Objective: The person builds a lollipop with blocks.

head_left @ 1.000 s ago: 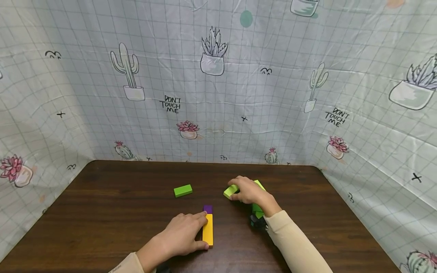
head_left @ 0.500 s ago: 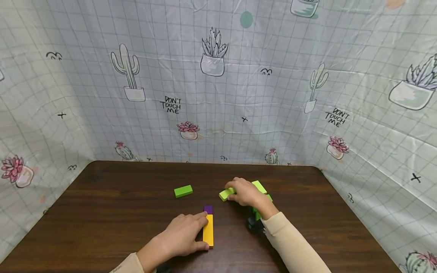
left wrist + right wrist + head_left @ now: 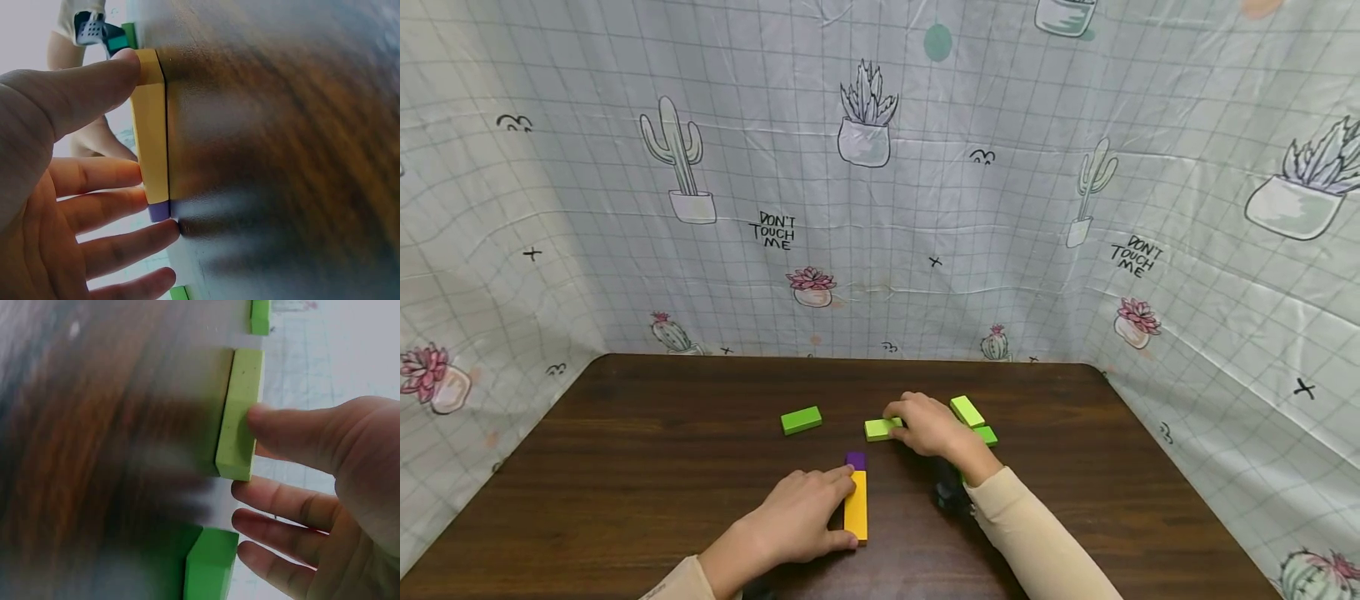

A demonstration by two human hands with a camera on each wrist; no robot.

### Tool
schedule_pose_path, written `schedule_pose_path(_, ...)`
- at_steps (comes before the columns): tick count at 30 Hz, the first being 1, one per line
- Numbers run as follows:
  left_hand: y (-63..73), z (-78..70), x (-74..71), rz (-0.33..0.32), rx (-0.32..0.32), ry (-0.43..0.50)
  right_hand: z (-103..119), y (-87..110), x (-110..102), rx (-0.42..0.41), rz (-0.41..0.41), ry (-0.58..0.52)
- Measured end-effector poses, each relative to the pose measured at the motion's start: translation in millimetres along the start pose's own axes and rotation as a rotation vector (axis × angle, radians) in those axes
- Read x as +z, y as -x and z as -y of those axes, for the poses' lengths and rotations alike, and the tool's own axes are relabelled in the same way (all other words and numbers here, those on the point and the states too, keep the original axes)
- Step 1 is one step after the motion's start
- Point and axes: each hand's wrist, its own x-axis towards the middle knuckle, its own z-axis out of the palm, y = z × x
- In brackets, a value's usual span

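Ahead of the left hand and well apart from it, the left green block lies on the counter, its long axis running mostly across. The left hand itself is spread wide along the yellow block, thumb at its near end, fingertips against its left side towards the far end. That block's long axis points straight away from the person, and the purple block sits at its far end with no gap showing. Ahead and a little to the right of these, the lime block lies flat with its long axis crosswise, roughly square to the yellow. The right hand is the nearer one: it pinches the lime block's right part narrowly, thumb on the near face, index finger behind. Beyond the right wrist, the other lime block slants away, the right green block just beside it, partly hidden.
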Motion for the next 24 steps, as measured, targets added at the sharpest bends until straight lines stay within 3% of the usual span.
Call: schedule_pose_path(24, 2.1, 0.7, -0.6, 0.011, -0.006, 0.009, 28.3, -3.1, 7.8, -0.082, 0.062, -0.075)
